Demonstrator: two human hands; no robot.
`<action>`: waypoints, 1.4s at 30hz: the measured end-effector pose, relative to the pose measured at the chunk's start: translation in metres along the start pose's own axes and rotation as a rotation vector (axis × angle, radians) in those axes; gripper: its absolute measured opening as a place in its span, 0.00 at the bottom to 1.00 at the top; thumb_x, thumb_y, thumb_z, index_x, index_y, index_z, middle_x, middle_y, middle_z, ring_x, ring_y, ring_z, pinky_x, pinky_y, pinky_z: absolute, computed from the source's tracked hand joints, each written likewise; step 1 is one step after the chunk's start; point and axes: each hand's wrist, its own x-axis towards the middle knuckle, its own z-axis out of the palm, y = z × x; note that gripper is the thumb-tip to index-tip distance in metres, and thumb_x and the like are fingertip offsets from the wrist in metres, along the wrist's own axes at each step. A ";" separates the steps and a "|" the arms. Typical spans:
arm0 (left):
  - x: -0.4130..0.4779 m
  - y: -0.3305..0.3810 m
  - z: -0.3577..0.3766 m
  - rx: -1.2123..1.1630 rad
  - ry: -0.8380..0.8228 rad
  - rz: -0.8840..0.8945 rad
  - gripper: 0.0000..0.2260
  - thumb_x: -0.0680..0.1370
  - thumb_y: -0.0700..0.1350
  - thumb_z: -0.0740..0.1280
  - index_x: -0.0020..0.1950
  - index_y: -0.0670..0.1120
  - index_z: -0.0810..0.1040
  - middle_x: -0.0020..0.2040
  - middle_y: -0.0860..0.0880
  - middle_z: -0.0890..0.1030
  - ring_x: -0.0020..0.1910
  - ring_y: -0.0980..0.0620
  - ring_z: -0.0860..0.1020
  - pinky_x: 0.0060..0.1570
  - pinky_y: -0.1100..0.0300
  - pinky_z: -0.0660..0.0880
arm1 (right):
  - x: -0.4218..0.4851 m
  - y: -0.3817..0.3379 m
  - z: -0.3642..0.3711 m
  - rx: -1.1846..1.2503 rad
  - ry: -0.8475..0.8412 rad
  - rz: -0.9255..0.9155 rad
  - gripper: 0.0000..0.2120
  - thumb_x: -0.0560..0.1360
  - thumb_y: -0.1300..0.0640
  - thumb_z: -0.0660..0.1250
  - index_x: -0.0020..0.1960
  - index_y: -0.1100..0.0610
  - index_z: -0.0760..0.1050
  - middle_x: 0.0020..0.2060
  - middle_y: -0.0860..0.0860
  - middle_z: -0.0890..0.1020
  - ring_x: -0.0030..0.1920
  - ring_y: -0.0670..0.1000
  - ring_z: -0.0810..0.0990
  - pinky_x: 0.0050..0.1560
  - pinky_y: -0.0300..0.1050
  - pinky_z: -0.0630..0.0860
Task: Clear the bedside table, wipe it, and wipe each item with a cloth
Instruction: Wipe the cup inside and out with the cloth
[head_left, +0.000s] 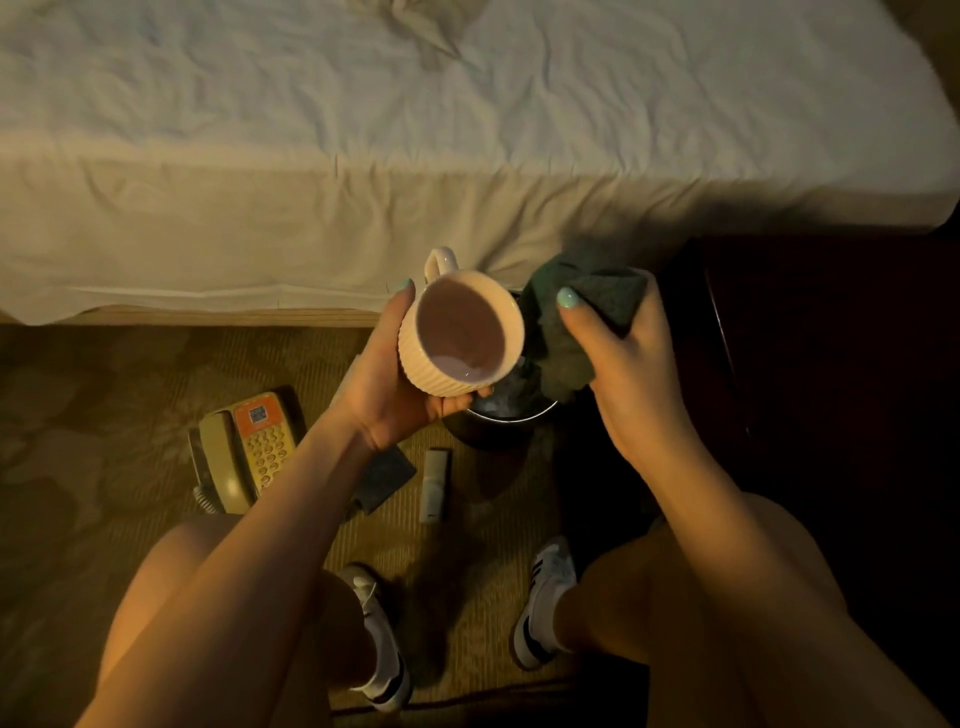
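Left hand (395, 389) curls round a ribbed pink mug (460, 338) held over a dark bin (493, 436). The mug's mouth tips toward the camera and its handle points away at the bed (311, 156). Just beside the rim, the right hand (634, 364) grips a bunched dark cloth (558, 353). A telephone (244, 447), a dark pad (382, 475) and a white remote (435, 486) lie on the carpet (104, 389). The bedside table (831, 338) stands to the right.
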 end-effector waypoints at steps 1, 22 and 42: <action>0.001 -0.002 0.001 0.003 -0.002 -0.018 0.25 0.79 0.65 0.53 0.54 0.50 0.82 0.51 0.46 0.81 0.45 0.46 0.81 0.42 0.54 0.77 | -0.001 0.000 -0.001 -0.002 -0.052 -0.003 0.18 0.68 0.46 0.71 0.56 0.48 0.72 0.55 0.52 0.80 0.59 0.53 0.79 0.61 0.58 0.76; 0.006 -0.022 0.029 0.260 -0.063 -0.076 0.29 0.71 0.68 0.54 0.59 0.53 0.82 0.56 0.40 0.81 0.48 0.41 0.83 0.43 0.52 0.81 | 0.018 0.020 -0.006 -0.589 -0.172 -0.018 0.15 0.76 0.64 0.65 0.61 0.55 0.76 0.52 0.49 0.81 0.54 0.45 0.78 0.48 0.29 0.73; -0.031 -0.039 0.080 0.907 0.038 0.479 0.36 0.62 0.62 0.73 0.67 0.54 0.68 0.63 0.50 0.74 0.62 0.53 0.74 0.63 0.47 0.74 | -0.019 -0.029 -0.065 -0.439 0.080 0.016 0.01 0.79 0.57 0.63 0.50 0.54 0.73 0.43 0.47 0.77 0.45 0.43 0.77 0.42 0.35 0.71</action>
